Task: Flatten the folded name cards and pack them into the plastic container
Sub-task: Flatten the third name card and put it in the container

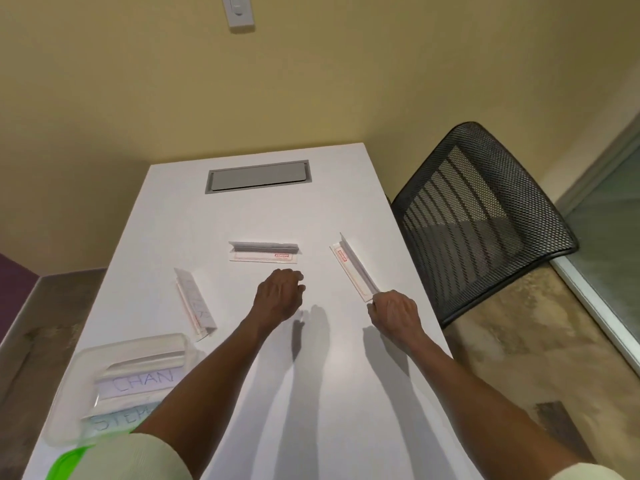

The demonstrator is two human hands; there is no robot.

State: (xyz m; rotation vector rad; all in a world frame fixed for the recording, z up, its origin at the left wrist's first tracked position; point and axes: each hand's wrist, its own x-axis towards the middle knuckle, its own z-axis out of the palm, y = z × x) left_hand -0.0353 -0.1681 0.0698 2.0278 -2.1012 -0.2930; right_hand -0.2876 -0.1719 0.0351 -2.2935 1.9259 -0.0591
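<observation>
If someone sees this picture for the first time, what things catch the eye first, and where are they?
Three folded name cards stand on the white table: left, middle and right. The right hand touches the right card's near end; the left hand hovers before the middle one. The plastic container, near left, holds flat cards.

Item 1: white table [263, 216], bare strip between my two forearms, open lane. 
Item 2: middle name card [265, 252] just beyond left hand [277, 296], blocks forward path. 
Item 3: right name card [353, 266] at right hand [394, 313] fingertips. 
Item 4: left name card [195, 303] stands between centre and plastic container [104, 368]. 
Item 5: mesh chair [485, 216] crowds right table edge. 
Item 6: far end near grey hatch [258, 175] open.
</observation>
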